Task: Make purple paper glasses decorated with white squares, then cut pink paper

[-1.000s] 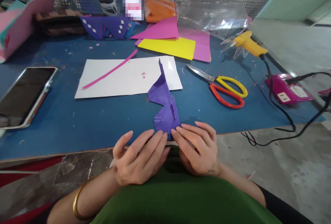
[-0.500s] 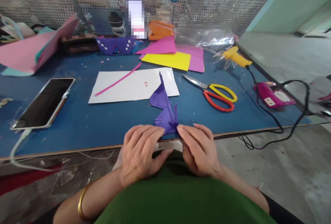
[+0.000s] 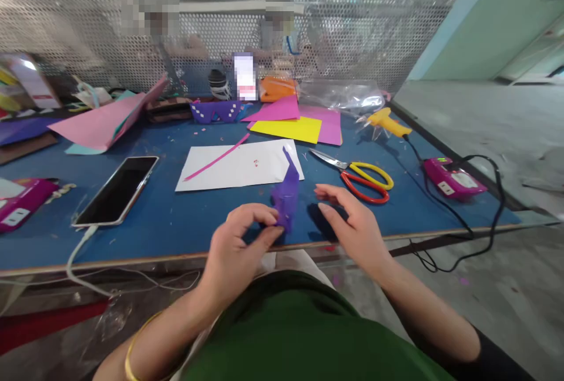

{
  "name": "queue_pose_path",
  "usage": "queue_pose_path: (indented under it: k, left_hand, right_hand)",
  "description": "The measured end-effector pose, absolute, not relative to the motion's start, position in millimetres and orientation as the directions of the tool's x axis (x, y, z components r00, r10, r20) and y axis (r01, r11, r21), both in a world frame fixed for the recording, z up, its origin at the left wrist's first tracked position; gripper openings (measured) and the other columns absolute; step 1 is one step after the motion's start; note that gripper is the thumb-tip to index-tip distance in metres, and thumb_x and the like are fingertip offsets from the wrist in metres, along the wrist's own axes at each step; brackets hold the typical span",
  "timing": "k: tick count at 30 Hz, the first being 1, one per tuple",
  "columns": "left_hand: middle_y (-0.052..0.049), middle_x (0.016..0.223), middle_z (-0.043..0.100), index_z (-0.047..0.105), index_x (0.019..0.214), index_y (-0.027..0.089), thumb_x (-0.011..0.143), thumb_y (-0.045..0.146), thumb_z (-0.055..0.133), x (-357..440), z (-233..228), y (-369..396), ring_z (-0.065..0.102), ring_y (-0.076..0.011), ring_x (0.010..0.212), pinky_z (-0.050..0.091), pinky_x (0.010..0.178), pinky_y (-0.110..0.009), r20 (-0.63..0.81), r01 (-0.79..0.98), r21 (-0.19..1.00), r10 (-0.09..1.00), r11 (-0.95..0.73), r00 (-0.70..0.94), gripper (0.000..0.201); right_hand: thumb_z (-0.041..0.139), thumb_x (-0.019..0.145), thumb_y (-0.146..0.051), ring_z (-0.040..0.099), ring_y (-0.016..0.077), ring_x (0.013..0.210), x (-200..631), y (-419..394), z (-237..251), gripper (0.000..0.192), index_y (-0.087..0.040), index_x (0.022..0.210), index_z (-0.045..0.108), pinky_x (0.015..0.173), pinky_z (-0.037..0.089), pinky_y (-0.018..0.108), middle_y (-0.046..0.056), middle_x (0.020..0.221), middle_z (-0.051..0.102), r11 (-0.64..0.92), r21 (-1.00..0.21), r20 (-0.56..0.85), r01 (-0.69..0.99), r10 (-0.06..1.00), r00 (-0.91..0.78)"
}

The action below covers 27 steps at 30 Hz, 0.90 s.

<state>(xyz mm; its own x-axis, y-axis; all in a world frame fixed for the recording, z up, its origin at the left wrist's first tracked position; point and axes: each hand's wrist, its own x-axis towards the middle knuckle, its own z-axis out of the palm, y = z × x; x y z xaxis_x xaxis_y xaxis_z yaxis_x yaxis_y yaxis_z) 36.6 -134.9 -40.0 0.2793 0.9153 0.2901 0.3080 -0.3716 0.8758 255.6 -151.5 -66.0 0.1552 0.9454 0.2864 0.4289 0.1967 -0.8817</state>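
My left hand (image 3: pixel 240 246) pinches the near end of a folded purple paper piece (image 3: pixel 287 190) and holds it up on edge just above the blue table (image 3: pixel 167 222). Its far tip points toward a white sheet (image 3: pixel 238 165). My right hand (image 3: pixel 352 222) hovers a little to the right of the purple piece, fingers spread, holding nothing. A gold bangle (image 3: pixel 132 349) sits on my left wrist.
Scissors with yellow and red handles (image 3: pixel 359 174) lie right of the white sheet. A yellow glue gun (image 3: pixel 388 122) and its black cable (image 3: pixel 440 205) run to a pink power strip (image 3: pixel 449 176). A phone (image 3: pixel 117 190) lies left. Pink (image 3: pixel 277 111) and yellow paper (image 3: pixel 288 129) lie behind.
My left hand has lifted the purple piece from flat to on edge. My right hand has let go and moved right, opening. The view has tilted up.
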Motion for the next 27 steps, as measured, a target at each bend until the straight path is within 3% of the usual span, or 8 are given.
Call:
queue_pose_path:
  k: [2,5,9,13,16,19,24,27]
  left_hand:
    - [-0.003,0.094,0.074,0.060,0.079,0.023,0.087,0.031,0.064,25.2,-29.4,-128.7,0.067,-0.0215,0.092,0.051,0.086,-0.040,0.144,0.063,0.985,0.967,-0.160,0.210,0.011]
    - [-0.005,0.100,0.075,0.061,0.079,0.024,0.087,0.036,0.060,13.0,-19.2,-115.4,0.067,-0.0237,0.103,0.053,0.092,-0.042,-0.046,-0.194,0.977,0.978,0.086,0.202,0.014]
    - [-0.008,0.116,0.073,0.066,0.097,0.023,0.092,0.038,0.050,8.3,-21.7,-99.1,0.067,-0.0252,0.108,0.056,0.091,-0.043,-0.207,-0.235,0.939,0.959,0.251,0.195,0.023]
    - [-0.010,0.118,0.072,0.066,0.111,0.019,0.092,0.035,0.053,5.0,-29.8,-95.4,0.069,-0.0205,0.103,0.058,0.085,-0.033,-0.326,-0.280,0.893,0.935,0.352,0.138,0.027]
    - [-0.011,0.116,0.073,0.057,0.129,0.018,0.091,0.038,0.058,-1.3,-32.1,-97.4,0.070,-0.0191,0.094,0.058,0.080,-0.030,-0.245,-0.154,0.955,0.966,0.255,0.085,0.043]
    - [-0.010,0.111,0.074,0.052,0.136,0.020,0.083,0.040,0.069,-7.7,-35.3,-96.2,0.069,-0.0225,0.096,0.058,0.072,-0.030,-0.086,0.122,0.990,0.991,0.073,0.104,0.059]
    - [-0.006,0.103,0.076,0.070,0.117,0.025,0.084,0.042,0.067,-11.3,-44.7,-90.8,0.069,-0.0233,0.088,0.057,0.072,-0.035,0.120,0.495,0.848,0.979,-0.188,0.166,0.037]
    - [-0.005,0.099,0.077,0.071,0.116,0.026,0.085,0.048,0.063,-13.3,-45.3,-90.0,0.069,-0.0221,0.081,0.055,0.071,-0.034,0.170,0.615,0.753,0.972,-0.235,0.164,0.039]
  right_hand:
    - [0.059,0.090,-0.039,0.065,0.0219,0.111,255.1,-137.6,-62.7,0.034,-0.023,0.120,0.062,0.098,0.051,0.043,0.008,0.121,0.069,0.165,-0.938,0.232,0.305,0.953,0.197]
    - [0.057,0.089,-0.050,0.068,0.0219,0.103,250.7,-117.2,-57.2,0.044,-0.021,0.121,0.061,0.090,0.055,0.042,0.010,0.118,0.071,0.117,-0.987,0.137,0.112,0.971,0.195]
    - [0.063,0.082,-0.056,0.071,0.0218,0.083,242.5,-101.9,-52.1,0.053,-0.017,0.117,0.065,0.076,0.058,0.041,0.011,0.101,0.076,0.054,-0.997,0.047,-0.057,0.992,0.115]
    - [0.070,0.076,-0.056,0.070,0.0217,0.076,239.8,-101.4,-55.2,0.059,-0.017,0.119,0.061,0.069,0.056,0.039,0.010,0.094,0.076,0.019,-0.996,0.003,-0.087,0.984,0.179]
    - [0.072,0.074,-0.057,0.069,0.0218,0.071,241.4,-104.4,-60.2,0.062,-0.017,0.121,0.059,0.066,0.056,0.039,0.008,0.088,0.076,0.003,-1.000,-0.001,-0.015,0.969,0.248]
    - [0.070,0.075,-0.057,0.068,0.0220,0.070,244.0,-106.6,-64.0,0.063,-0.018,0.123,0.058,0.066,0.056,0.040,0.005,0.080,0.074,0.008,-0.991,0.047,0.130,0.954,0.295]
    - [0.066,0.082,-0.052,0.067,0.0232,0.071,249.3,-111.8,-64.2,0.041,-0.024,0.111,0.068,0.070,0.053,0.042,0.003,0.080,0.073,0.049,-0.889,0.186,0.455,0.947,0.260]
    - [0.058,0.087,-0.051,0.067,0.0246,0.074,257.8,-118.0,-64.0,0.035,-0.024,0.105,0.072,0.075,0.051,0.044,0.005,0.083,0.073,0.067,-0.803,0.269,0.593,0.928,0.259]
